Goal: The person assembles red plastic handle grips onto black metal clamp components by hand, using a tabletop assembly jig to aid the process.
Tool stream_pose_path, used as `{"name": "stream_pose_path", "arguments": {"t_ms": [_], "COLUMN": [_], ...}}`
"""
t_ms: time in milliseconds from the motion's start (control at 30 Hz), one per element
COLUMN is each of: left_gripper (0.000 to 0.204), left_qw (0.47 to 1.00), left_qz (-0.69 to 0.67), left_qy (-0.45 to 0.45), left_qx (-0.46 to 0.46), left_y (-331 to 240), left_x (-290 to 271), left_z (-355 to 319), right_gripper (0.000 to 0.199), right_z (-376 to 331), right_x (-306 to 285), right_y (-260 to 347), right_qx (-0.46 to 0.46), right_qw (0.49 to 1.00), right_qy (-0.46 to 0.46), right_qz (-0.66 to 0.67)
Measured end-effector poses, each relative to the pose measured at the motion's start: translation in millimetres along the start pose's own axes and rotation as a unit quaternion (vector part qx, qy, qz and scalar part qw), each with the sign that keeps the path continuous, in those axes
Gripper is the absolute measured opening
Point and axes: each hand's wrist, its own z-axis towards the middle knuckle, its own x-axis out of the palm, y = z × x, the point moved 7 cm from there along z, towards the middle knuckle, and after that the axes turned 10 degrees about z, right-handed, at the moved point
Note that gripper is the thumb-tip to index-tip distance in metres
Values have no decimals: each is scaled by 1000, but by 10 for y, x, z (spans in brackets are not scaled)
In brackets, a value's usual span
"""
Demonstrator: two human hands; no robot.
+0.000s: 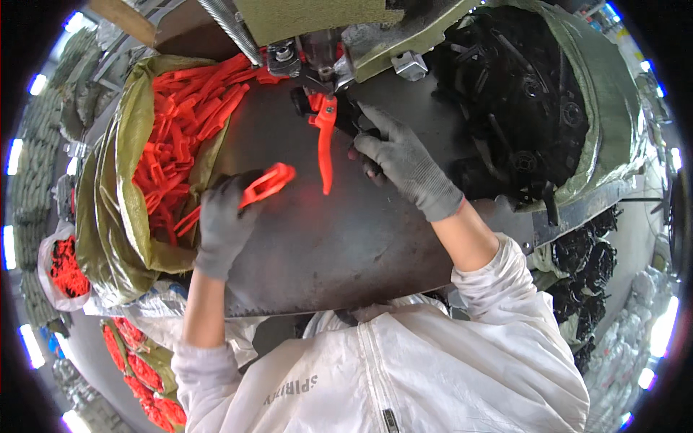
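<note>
My left hand [225, 225], in a grey glove, is closed around a red plastic lever [268, 183] whose looped end points right. A second thin red piece sticks out on the hand's left side; whether it is held too I cannot tell. My right hand [408, 155], also gloved, has its fingers curled at a black plastic handle part [346, 117], with the index finger stretched along it. Joined to that part is another red lever [325, 148], its long end hanging toward me. Both sit right beneath the machine's vertical metal spindle [323, 63].
An olive woven sack [108, 216] full of red levers stands at the left. On the right, another sack [603, 94] holds black plastic parts. The dark metal worktable [339, 263] lies between them. A small metal block [410, 66] sits beside the machine.
</note>
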Motion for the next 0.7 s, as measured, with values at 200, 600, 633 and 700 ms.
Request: {"name": "stream_pose_path", "arguments": {"t_ms": [200, 600, 633, 700], "left_gripper": [36, 39, 39, 46], "left_qw": [928, 765, 802, 842], "left_qz": [-321, -573, -533, -486], "left_qy": [-71, -7, 5, 33], "left_qx": [-173, -295, -269, -231], "left_y": [-508, -123, -67, -134], "left_x": [25, 613, 585, 526], "left_z": [172, 493, 561, 769], "right_gripper": [24, 39, 39, 41], "right_z": [498, 879, 668, 309], "right_x": [-145, -842, -720, -547], "right_y": [338, 41, 51, 118], "right_qx": [-488, -143, -142, -152], "right_qw": [739, 979, 980, 986], "right_qy": [-27, -132, -127, -55], "right_qz": [-463, 52, 55, 47]}}
